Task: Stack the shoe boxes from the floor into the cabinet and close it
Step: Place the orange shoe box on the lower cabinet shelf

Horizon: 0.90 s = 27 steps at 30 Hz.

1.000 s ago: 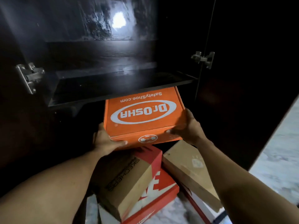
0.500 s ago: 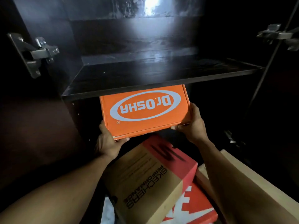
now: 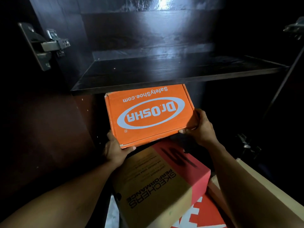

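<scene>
An orange shoe box (image 3: 148, 112) with a white oval logo is held flat, its far end under the front edge of the dark cabinet shelf (image 3: 172, 74). My left hand (image 3: 115, 150) grips its near left corner from below. My right hand (image 3: 201, 127) holds its near right corner. Below it on the floor lies a brown and red Skechers box (image 3: 158, 185), resting on a red and white box (image 3: 204, 216). A plain brown box (image 3: 269, 191) lies at the right, partly behind my right arm.
The cabinet is open, with metal hinges at the left (image 3: 49, 45) and the upper right (image 3: 294, 28). The shelf above the orange box carries nothing. A metal hinge (image 3: 245, 142) shows low on the right side. Pale floor (image 3: 113, 214) shows beside the boxes.
The orange box has slid back out a little from under the shelf, so its upper lettering shows again. The view has moved closer to the cabinet.
</scene>
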Available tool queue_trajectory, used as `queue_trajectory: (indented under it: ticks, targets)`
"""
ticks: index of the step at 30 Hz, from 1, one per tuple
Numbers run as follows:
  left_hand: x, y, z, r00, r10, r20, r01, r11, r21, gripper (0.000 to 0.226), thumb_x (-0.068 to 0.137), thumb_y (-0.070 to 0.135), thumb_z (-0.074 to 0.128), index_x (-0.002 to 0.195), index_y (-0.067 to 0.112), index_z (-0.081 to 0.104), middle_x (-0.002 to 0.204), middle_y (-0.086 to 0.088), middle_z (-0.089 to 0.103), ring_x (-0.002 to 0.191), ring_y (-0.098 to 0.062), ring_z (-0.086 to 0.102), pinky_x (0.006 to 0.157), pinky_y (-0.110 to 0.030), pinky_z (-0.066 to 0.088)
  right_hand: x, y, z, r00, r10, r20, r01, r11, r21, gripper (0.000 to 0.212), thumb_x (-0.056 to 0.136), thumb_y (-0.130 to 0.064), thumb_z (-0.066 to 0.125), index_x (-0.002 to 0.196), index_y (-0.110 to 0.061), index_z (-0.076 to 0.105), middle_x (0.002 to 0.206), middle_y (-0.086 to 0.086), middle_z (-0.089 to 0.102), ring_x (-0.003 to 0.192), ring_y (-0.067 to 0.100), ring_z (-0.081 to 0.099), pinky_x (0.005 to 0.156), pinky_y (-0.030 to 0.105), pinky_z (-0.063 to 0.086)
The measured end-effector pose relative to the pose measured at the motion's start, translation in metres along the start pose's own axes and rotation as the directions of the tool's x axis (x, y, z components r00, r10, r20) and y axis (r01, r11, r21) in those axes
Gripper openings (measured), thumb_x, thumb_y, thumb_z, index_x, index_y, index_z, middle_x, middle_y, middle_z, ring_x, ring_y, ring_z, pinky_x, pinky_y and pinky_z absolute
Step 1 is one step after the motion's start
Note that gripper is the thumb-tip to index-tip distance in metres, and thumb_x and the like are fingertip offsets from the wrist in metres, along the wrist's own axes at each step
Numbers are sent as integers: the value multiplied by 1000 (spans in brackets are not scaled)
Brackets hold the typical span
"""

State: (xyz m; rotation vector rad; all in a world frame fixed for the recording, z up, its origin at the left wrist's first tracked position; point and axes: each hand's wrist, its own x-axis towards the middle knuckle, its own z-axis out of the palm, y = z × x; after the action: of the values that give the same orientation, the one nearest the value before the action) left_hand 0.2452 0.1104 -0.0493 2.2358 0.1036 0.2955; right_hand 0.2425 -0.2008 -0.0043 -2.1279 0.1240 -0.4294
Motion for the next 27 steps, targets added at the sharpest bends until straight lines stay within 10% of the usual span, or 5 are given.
queue_trajectory:
  ticks: [10,27]
  targets:
    - [-20,-3,-6,992,24,125,-22,1000,-15,89,67,22,92,141,8,44,128,-7,62,113,-21,59,94,-26,40,-3,3,-37,989,70,126,-53,989,-135,91,59,-32,95,138,-14,53,119,4,64,113,18,60,89,22,42]
    - [3,-21,37,924,-381,-31,378,899,222,70,74,12,86,132,-3,50,134,-25,54,126,-39,51,102,-47,47,-28,50,46,941,337,35,-338,941,30,55,82,-18,80,131,-9,57,121,12,66,96,17,58,79,24,42]
